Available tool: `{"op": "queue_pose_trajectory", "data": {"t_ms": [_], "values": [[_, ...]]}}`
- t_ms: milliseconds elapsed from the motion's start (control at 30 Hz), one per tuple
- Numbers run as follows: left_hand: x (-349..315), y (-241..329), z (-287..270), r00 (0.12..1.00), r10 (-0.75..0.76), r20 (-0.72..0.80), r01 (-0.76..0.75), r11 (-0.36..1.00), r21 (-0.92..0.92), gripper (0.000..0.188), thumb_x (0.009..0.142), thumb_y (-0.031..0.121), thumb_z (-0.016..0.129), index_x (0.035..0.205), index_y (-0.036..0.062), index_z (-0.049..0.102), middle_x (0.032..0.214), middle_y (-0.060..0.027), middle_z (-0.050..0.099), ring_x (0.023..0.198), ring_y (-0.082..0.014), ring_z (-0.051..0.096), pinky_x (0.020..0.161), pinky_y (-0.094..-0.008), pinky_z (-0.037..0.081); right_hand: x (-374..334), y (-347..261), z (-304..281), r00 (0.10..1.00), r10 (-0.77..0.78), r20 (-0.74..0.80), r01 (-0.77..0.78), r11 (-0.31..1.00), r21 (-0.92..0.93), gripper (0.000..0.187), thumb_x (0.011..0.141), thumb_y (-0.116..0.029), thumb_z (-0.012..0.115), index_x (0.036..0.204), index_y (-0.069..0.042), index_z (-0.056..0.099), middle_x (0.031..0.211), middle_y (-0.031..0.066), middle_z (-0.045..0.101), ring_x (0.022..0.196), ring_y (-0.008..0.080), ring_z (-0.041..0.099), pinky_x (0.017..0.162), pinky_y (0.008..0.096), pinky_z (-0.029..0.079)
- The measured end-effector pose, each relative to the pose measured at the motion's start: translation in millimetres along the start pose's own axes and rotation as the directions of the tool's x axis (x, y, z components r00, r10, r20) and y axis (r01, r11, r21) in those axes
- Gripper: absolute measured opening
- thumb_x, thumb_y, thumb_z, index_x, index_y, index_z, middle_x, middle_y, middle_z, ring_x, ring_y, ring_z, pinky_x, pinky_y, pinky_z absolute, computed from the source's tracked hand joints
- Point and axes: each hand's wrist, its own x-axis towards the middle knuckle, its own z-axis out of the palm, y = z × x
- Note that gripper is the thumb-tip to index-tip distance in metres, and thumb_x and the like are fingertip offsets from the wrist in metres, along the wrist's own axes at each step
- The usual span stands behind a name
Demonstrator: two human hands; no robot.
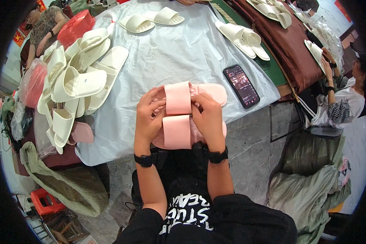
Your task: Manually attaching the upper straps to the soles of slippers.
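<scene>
A pair of pink slide slippers lies side by side at the table's near edge, an upper slipper (178, 97) and a lower slipper (177, 132) closer to my body. My left hand (148, 118) is closed at the left end of the upper one, thumb and fingers curled by the strap opening. From the other side, my right hand (208, 116) pinches the right edge of the same strap, its wrist passing over the lower slipper. The fingertips inside the openings are partly hidden. Both soles point right.
A heap of cream slippers (79, 83) covers the left of the plastic-sheeted table (171, 53). Another cream pair (152, 20) lies at the back, one more (244, 40) at the right. A phone (241, 86) lies right of my hands. Co-workers sit at far left and right (347, 97).
</scene>
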Motion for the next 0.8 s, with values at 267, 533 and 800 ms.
{"op": "queue_pose_trajectory", "data": {"t_ms": [267,533,800], "values": [[-2,4,9,0.987,-0.091,-0.135,0.086,0.995,-0.041,0.022,0.085,0.0,0.074,0.105,0.0028,0.082,0.135,-0.0155,0.072,0.135,-0.038,0.062,0.109,-0.0455,0.052,0,5,-1,0.998,-0.045,0.035,0.043,0.997,0.058,0.019,0.085,0.008,0.065,0.101,0.003,0.074,0.085,0.0154,0.066,0.071,0.0271,0.064,0.065,0.0342,0.05],[-1,-2,6,0.991,-0.015,-0.13,0.017,1.0,0.008,0.017,0.086,-0.002,0.073,0.1,0.0006,0.081,0.137,-0.0145,0.072,0.138,-0.0353,0.061,0.11,-0.0427,0.053,1,3,-1,0.997,-0.002,0.076,-0.007,0.993,0.115,0.015,0.083,0.001,0.067,0.097,0.0,0.073,0.089,0.0172,0.069,0.084,0.0396,0.066,0.076,0.0447,0.053],[-3,1,9,0.977,0.025,-0.214,-0.023,1.0,0.011,0.015,0.085,-0.004,0.073,0.098,0.0007,0.08,0.128,-0.0122,0.077,0.134,-0.0343,0.065,0.105,-0.0404,0.055,-1,-5,-4,0.998,0.032,0.05,-0.039,0.991,0.13,0.019,0.084,0.003,0.069,0.102,0.001,0.074,0.089,0.016,0.071,0.078,0.0336,0.068,0.072,0.0405,0.054]]}}
